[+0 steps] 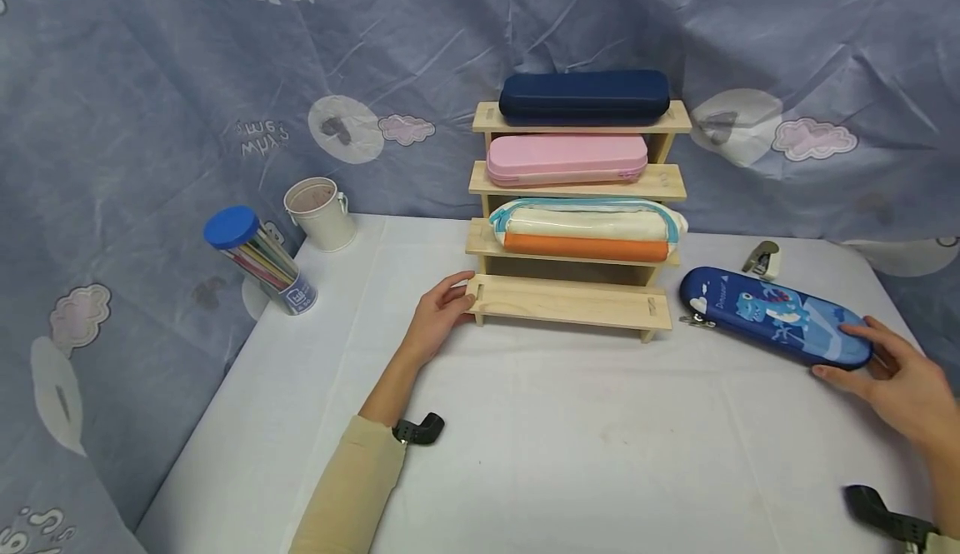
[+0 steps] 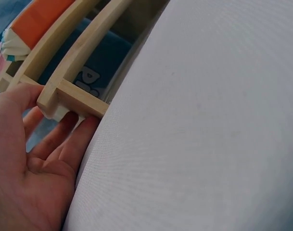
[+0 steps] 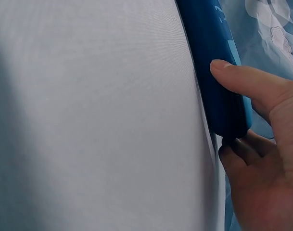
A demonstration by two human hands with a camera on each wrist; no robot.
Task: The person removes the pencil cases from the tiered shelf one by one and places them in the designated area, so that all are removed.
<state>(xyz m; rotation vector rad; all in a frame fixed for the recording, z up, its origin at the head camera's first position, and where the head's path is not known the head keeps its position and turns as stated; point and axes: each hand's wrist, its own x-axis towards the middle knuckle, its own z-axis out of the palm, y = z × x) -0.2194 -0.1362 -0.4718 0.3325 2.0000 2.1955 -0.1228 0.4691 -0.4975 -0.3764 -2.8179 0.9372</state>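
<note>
Pinched at its right end by the right hand, a rounded blue dinosaur-printed pencil case occupies the right of the head view; near centre, the left hand grips the bottom left end of a pale wooden four-tier rack.

Blue dinosaur-print case at right hand.
Pale wood shelf by left hand; beyond: navy case, pink case, cream-orange pouch.
</note>
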